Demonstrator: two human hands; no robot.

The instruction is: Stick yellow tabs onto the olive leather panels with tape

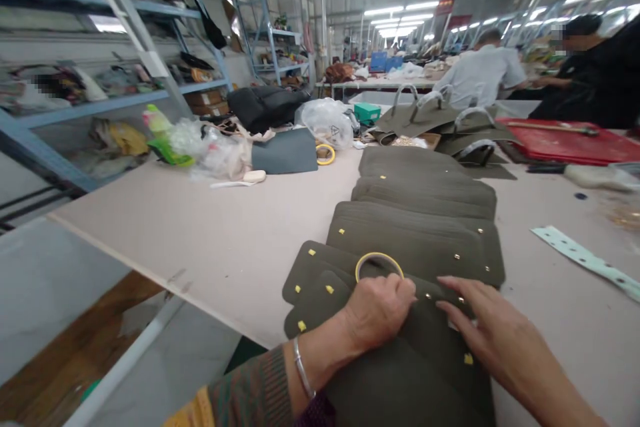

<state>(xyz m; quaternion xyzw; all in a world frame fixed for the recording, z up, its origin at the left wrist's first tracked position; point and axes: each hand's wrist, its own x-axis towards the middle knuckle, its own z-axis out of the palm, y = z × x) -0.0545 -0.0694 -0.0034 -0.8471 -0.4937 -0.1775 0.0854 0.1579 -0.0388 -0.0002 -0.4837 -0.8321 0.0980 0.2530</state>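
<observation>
Dark olive panels (415, 210) overlap in a long row on the pale table, with small yellow tape pieces and metal studs on several of them. My left hand (383, 307) is closed around the near side of a yellow tape roll (379, 256), above the nearer panels. To its right, my right hand (480, 320) has its thumb and fingers apart, with the fingertips at a panel's edge beside two metal studs (461, 299). Nothing shows between those fingers. A yellow tape piece (468, 359) lies on the panel below my right hand.
Across the table (200, 227) are plastic bags (325, 121), a second tape roll (326, 154) and a grey sheet (285, 151). A pale dotted strip (587, 260) and red tray (570, 140) are at right. Two people work beyond; shelves stand at left.
</observation>
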